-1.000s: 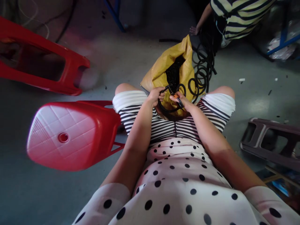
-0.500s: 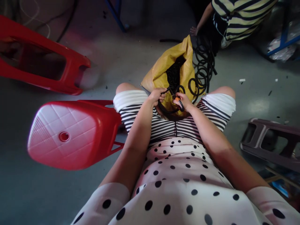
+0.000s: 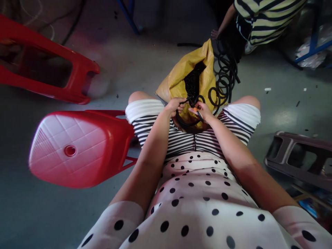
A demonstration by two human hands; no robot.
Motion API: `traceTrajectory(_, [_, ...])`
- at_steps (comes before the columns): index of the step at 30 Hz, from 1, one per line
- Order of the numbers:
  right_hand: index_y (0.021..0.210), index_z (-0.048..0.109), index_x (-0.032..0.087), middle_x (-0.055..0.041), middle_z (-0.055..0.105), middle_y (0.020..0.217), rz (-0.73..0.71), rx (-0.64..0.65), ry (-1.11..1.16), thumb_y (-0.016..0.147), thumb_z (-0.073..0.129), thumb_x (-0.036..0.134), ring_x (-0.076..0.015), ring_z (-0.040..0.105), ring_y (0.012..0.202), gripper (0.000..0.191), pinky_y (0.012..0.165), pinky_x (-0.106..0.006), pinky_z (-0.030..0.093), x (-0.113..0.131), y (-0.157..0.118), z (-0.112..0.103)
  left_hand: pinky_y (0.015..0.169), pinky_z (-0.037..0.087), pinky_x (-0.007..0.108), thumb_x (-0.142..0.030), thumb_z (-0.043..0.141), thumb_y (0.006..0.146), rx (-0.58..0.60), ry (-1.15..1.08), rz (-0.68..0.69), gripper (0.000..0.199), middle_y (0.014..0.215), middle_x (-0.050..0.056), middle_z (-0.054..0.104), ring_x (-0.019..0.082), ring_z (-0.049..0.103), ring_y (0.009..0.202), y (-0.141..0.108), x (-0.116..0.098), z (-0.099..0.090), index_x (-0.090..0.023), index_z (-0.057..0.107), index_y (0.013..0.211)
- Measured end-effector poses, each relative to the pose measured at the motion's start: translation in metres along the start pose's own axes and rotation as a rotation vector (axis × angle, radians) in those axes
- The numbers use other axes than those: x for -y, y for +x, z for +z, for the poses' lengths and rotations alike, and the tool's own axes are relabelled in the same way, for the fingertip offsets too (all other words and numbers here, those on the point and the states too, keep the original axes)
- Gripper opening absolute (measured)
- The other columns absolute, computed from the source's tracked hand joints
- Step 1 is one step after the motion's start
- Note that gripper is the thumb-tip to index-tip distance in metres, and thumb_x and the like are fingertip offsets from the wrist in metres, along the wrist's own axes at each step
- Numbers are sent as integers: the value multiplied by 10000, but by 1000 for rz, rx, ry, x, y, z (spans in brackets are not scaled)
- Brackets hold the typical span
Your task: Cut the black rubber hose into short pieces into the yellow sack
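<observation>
My left hand [image 3: 176, 106] is closed on a black rubber hose [image 3: 187, 123], near its end at the mouth of the yellow woven sack [image 3: 176, 74]. Close by on the right, my right hand [image 3: 203, 111] grips scissors [image 3: 196, 110] with orange and black handles. Their blades point toward the hose end, though fingers and dark pieces partly hide them. The hose bends in a loop below both hands. Inside the sack lie many short black pieces [image 3: 192, 83]. More hose in loose coils [image 3: 225, 81] rests against the sack's right side.
A red stool [image 3: 75, 148] stands at my left, with another red stool [image 3: 77, 69] lying beyond it. A grey stool [image 3: 298, 155] is on the right. Ahead, a person in a striped shirt [image 3: 269, 24] is near the coils. Blue metal legs [image 3: 129, 17] stand farther back.
The scissors' handles have come closer together in my right hand, and its fingers have shifted slightly. My left hand stays almost in place on the hose.
</observation>
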State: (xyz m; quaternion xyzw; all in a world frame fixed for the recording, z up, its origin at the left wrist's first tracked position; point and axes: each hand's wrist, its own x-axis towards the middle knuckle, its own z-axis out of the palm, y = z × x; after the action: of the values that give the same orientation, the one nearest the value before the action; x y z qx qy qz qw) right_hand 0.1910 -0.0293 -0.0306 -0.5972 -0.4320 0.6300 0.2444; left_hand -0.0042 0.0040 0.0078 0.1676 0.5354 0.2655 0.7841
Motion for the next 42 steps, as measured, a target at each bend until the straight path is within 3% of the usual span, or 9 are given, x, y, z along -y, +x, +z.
traceTrajectory(10, [751,459,257,58,474,571,-96,-98,-39,706,950,554,-112,475,494,576,417,-235,332,7,-4,1,383,241,150,-222,582,1032,27,-12,3,244,521,-83,374,32,254,349,-1,0,-2,-117,664,827])
traceTrajectory(14, [926,522,260,53,569,716,-51,-154,128,667,994,572,-124,560,589,623,491,-250,475,14,-3,0,403,290,156,-206,703,976,155,53,9,254,538,-59,428,44,331,381,-5,7,3,-152,606,747])
traceTrajectory(18, [1075,510,278,96,532,727,-36,-126,245,627,1033,510,-131,588,630,727,609,-287,586,17,-1,-3,444,399,195,-267,861,895,282,196,7,289,560,-5,537,83,469,435,-8,18,10,-135,652,744])
traceTrajectory(26, [1077,530,256,99,524,741,-53,-181,227,647,1012,430,-112,587,657,669,636,-258,572,15,3,-7,544,450,225,-391,797,973,212,329,153,405,590,47,637,122,581,516,-7,21,10,-131,693,682])
traceTrajectory(31, [1063,510,258,79,554,783,-97,-440,350,748,934,394,-88,549,586,546,557,-244,538,22,8,-22,736,524,208,-363,896,890,319,362,141,300,838,114,791,147,709,769,-13,25,19,-113,750,809])
traceTrajectory(33, [1058,508,260,73,548,787,-126,-501,383,772,921,453,-81,546,582,538,558,-236,532,25,10,-29,736,525,207,-342,898,888,289,273,161,296,744,55,723,121,663,708,-12,26,22,-127,704,825])
traceTrajectory(37, [1129,522,271,50,582,813,-154,-481,320,759,936,578,-113,583,625,635,551,-251,512,26,7,-28,545,390,163,-352,815,967,36,49,252,294,585,-115,420,50,376,467,-7,18,20,-209,562,925])
traceTrajectory(42, [1103,519,268,29,615,785,-3,-193,193,697,975,665,-136,549,598,728,487,-264,426,27,-5,-15,459,192,160,-421,782,998,-150,-50,350,274,582,-123,343,28,281,408,-6,2,8,-259,576,1076])
